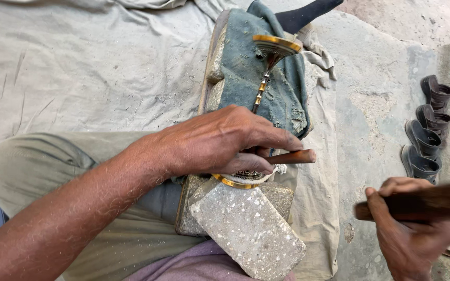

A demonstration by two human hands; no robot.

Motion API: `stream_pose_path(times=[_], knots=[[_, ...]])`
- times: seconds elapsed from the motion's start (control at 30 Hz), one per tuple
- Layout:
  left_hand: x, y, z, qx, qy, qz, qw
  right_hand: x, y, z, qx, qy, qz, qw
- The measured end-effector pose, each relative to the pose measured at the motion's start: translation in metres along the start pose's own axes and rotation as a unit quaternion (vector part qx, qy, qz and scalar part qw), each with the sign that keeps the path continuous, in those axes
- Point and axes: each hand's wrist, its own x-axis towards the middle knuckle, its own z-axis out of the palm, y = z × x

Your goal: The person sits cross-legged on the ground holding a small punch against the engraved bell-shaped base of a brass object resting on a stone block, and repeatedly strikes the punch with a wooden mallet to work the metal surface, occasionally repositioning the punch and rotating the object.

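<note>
My left hand (220,140) grips a wooden-handled tool (292,156) and presses on a brass goblet-like piece (266,67). The piece lies on its side over a dusty teal cloth (282,99), its wide gold rim (276,42) far from me and its other end (235,181) under my fingers. My right hand (410,229) at the lower right is closed around a dark wooden stick (423,202), held off to the side above the ground.
A grey stone block (248,229) rests against my lap below the brass piece. Several dark rubber strips (427,130) lie on the concrete at the right. A pale sheet (79,67) covers the ground at the left.
</note>
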Motion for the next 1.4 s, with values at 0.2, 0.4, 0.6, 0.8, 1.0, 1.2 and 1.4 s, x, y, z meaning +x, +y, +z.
stream_pose_path(times=[0.2, 0.4, 0.6, 0.8, 1.0, 1.2, 1.4], knots=[[0.002, -0.001, 0.000, 0.009, -0.021, -0.020, 1.000, -0.001, 0.009, 0.001, -0.055, -0.008, 0.023, 0.998], [0.004, 0.002, 0.002, 0.015, -0.027, -0.018, 0.999, 0.006, -0.008, 0.003, -0.108, -0.039, 0.028, 0.993], [0.002, -0.003, 0.005, 0.013, -0.023, -0.003, 1.000, 0.006, -0.013, -0.003, -0.187, -0.046, 0.017, 0.981], [-0.004, -0.010, 0.010, 0.009, -0.017, -0.005, 1.000, -0.001, 0.006, -0.002, -0.146, -0.017, 0.015, 0.989], [-0.006, -0.017, -0.004, 0.010, -0.020, 0.001, 1.000, 0.010, 0.032, 0.014, -0.187, 0.015, 0.112, 0.976], [-0.030, -0.018, 0.000, 0.069, 0.051, 0.002, 0.996, -0.007, 0.063, 0.089, 0.137, -0.049, 0.299, 0.943], [-0.024, 0.037, -0.014, 0.010, 0.202, -0.106, 0.974, -0.025, 0.072, 0.155, 0.229, -0.150, 0.419, 0.866]])
